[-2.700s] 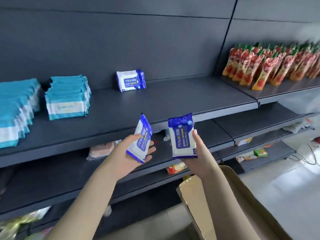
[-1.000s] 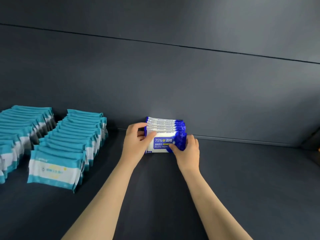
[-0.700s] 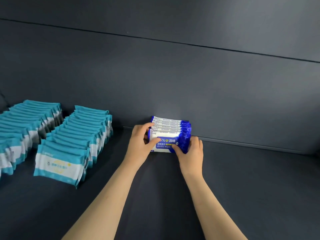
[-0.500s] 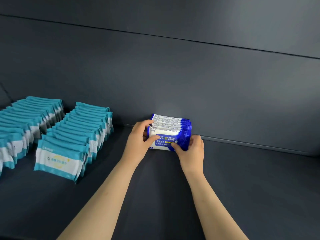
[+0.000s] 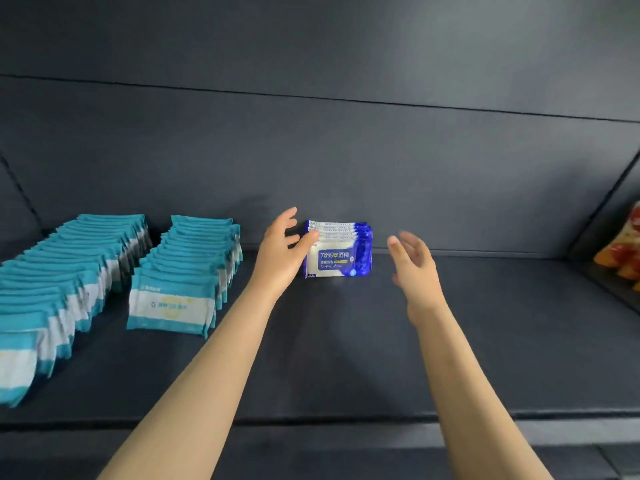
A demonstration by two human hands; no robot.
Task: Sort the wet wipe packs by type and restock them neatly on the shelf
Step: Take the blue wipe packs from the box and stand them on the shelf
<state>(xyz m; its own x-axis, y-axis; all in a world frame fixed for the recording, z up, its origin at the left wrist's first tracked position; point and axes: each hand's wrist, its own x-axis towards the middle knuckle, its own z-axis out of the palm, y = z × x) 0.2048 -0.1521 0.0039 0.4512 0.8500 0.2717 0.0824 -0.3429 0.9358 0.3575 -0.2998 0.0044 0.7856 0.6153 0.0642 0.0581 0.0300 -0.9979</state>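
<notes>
Left hand (image 5: 280, 251), bare, reaches fwd from a long forearm at lower centre. Its fingers are spread wide & relaxed, gripping nothing, w/ the thumb tip meeting the left edge of a short row of small blue-and-white plastic alcohol wipe packs (image 5: 341, 252). Right hand (image 5: 414, 268), also bare & motion-blurred, has loose open fingers and holds nothing. It sits just right of that row w/ a clear gap btwn them.

Both hands hover over a dark grey matte shelf (image 5: 346, 358), whose front lip crosses the bottom of the frame.

At left on the shelf, a row of flat teal-and-white plastic wipe packs (image 5: 180, 271) runs front to back, overlapping like tiles. A second, longer teal row (image 5: 59, 292) lies beside it on the far left, cut off by the frame edge & blurred up front.

Further back, at centre, the blue-and-white packs stand on edge, face to back, near the shelf's rear. The front label reads "75%" w/ Chinese text.

Behind everything is a dark grey back panel (image 5: 311, 150) w/ one horizontal seam. At the far right edge are blurred orange-and-red pouches (image 5: 623, 258).
</notes>
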